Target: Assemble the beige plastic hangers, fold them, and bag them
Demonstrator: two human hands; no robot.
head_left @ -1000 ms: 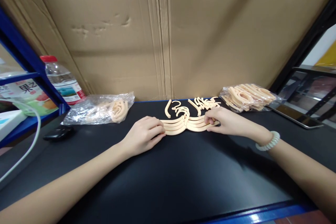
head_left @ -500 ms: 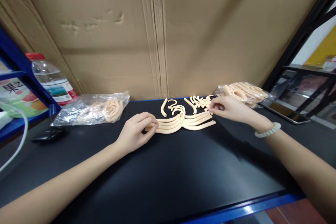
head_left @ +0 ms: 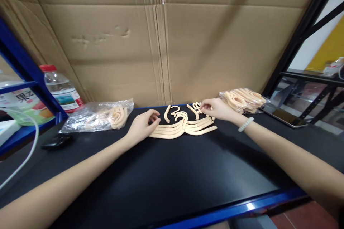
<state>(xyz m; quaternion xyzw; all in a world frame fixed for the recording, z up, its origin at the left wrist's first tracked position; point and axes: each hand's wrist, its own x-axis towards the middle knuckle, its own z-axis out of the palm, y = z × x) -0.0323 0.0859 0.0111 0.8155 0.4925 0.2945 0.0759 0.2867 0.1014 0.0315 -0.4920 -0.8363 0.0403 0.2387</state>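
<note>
Several beige plastic hangers (head_left: 168,131) lie nested on the black table, hooks toward the back. My left hand (head_left: 143,125) is at their left ends, thumb and fingers apart with nothing between them. Over the small loose parts behind the right side of the stack hovers my right hand (head_left: 216,110), fingers bent and slightly apart; I see nothing held in it. Behind the stack lie a loose hanger arm (head_left: 167,113), a loose hook (head_left: 175,108) and another hanger arm (head_left: 192,111). My right hand partly hides the pile of small hooks (head_left: 196,106).
A clear bag of beige parts (head_left: 99,116) lies at left, beside a black mouse (head_left: 57,141) and a red-capped bottle (head_left: 63,91). Another bag of hanger parts (head_left: 242,99) and a phone-like slab (head_left: 285,117) are at right. Cardboard (head_left: 113,53) stands behind.
My left hand has let go of the hangers' left ends and lifted slightly. My right hand has moved left, away from the right ends, over the small parts. The view has tilted up.
</note>
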